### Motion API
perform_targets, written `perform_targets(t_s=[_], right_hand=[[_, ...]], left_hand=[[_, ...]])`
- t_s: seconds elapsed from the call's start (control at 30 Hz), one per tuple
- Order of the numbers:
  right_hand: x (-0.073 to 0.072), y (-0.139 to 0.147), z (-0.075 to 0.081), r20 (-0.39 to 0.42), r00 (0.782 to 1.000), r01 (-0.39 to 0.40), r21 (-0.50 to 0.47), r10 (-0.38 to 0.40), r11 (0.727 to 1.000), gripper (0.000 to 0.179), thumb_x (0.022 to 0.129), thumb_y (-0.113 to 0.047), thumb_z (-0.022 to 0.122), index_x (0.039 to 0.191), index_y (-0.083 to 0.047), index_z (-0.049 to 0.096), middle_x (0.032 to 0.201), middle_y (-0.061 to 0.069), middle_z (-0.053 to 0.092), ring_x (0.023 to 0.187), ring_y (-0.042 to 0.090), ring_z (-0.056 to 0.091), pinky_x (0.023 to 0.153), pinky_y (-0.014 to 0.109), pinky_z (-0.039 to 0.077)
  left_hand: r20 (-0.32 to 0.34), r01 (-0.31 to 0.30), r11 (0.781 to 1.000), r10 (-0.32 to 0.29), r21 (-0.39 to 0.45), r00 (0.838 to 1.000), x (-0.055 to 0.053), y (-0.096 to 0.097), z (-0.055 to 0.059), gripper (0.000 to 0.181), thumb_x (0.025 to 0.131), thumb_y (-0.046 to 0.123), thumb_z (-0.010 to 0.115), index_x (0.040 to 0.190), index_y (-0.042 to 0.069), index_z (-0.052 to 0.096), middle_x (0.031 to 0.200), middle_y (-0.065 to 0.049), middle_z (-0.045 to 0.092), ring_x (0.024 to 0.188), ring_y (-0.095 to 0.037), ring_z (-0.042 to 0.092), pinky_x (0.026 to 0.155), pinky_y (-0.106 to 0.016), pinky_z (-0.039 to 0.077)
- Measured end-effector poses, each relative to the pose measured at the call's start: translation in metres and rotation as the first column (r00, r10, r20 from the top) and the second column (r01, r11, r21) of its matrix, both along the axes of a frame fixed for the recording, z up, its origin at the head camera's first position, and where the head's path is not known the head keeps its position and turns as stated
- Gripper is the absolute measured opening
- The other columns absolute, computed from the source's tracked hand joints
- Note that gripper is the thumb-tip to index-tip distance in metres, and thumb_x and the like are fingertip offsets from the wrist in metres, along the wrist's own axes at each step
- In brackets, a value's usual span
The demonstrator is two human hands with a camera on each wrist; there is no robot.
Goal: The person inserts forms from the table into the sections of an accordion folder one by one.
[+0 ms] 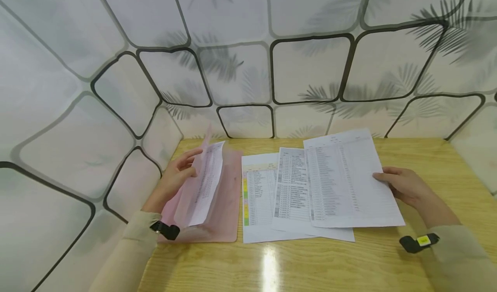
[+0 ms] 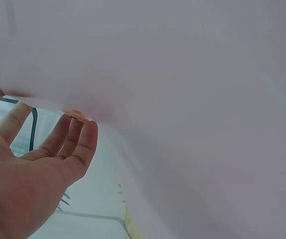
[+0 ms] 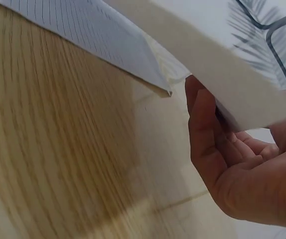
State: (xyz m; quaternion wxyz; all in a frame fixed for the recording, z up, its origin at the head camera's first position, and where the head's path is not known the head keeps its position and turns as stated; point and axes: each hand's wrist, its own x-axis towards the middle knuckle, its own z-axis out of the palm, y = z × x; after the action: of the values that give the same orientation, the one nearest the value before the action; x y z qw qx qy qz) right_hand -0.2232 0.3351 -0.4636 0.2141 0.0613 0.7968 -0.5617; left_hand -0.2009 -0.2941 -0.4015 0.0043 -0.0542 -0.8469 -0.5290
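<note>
On the left lies a pink folder [image 1: 231, 197], its translucent cover raised. My left hand [image 1: 175, 177] pinches the outer edge of that cover between thumb and fingers. A printed sheet [image 1: 207, 184] stands tilted inside the folder, leaning along with the cover. In the left wrist view the pale cover [image 2: 193, 99] fills most of the frame, and the fingers [image 2: 85, 144] curl at its edge. My right hand [image 1: 405, 186] grips the right edge of a printed sheet [image 1: 349, 175], thumb on top and fingers beneath. This sheet's right side is lifted above the table in the right wrist view.
Two more printed sheets overlap between the folder and the held sheet: a colour-striped one [image 1: 258, 197] and a grey-columned one [image 1: 293, 188]. All rest on a wooden table [image 1: 303, 262]. A patterned wall [image 1: 310, 72] rises behind and along the left side.
</note>
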Motion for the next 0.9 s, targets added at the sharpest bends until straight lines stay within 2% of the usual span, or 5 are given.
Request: perform_targets(t_s=[0.17,0.47,0.77,0.9], right_hand=[[-0.001,-0.014,0.002,0.003,1.000,-0.014,-0.066,0.014,0.998,0.074,0.108,-0.028,0.059,0.157,0.016,0.025,0.097,-0.017,0.069,0.090,0.005,0.068,0.079,0.029,0.059],[-0.005,-0.043,0.003,-0.001,1.000,-0.016,-0.115,0.016,0.993,0.073,0.107,-0.028,0.061,0.157,0.013,0.028,0.097,-0.016,0.070,0.089,0.005,0.069,0.078,0.028,0.058],[-0.012,-0.071,0.001,-0.013,0.999,-0.034,-0.142,0.032,0.989,0.070,0.107,-0.025,0.060,0.156,0.013,0.031,0.097,-0.013,0.070,0.087,0.006,0.069,0.076,0.028,0.058],[-0.013,-0.084,0.001,-0.023,0.999,-0.047,-0.161,0.044,0.986,0.069,0.107,-0.026,0.061,0.156,0.013,0.032,0.098,-0.013,0.071,0.086,0.006,0.069,0.076,0.028,0.058]], left_hand=[[-0.003,0.000,1.000,0.000,-0.005,1.000,0.000,0.000,0.001,0.062,0.091,-0.004,0.057,0.152,0.010,0.056,0.151,-0.029,0.055,0.134,-0.042,0.056,0.090,-0.019,0.048],[0.004,-0.016,0.999,0.016,-0.037,1.000,0.000,0.000,-0.001,0.062,0.092,-0.002,0.058,0.152,0.014,0.057,0.153,-0.026,0.054,0.139,-0.041,0.054,0.093,-0.021,0.047],[0.028,-0.030,0.998,0.032,-0.055,0.999,0.001,0.000,-0.003,0.061,0.094,0.003,0.058,0.152,0.021,0.057,0.156,-0.022,0.053,0.142,-0.039,0.053,0.109,-0.048,0.045],[0.028,-0.038,0.997,0.040,-0.063,0.999,0.002,0.001,-0.002,0.060,0.094,0.004,0.059,0.152,0.022,0.058,0.153,-0.022,0.056,0.139,-0.037,0.056,0.105,-0.041,0.047]])
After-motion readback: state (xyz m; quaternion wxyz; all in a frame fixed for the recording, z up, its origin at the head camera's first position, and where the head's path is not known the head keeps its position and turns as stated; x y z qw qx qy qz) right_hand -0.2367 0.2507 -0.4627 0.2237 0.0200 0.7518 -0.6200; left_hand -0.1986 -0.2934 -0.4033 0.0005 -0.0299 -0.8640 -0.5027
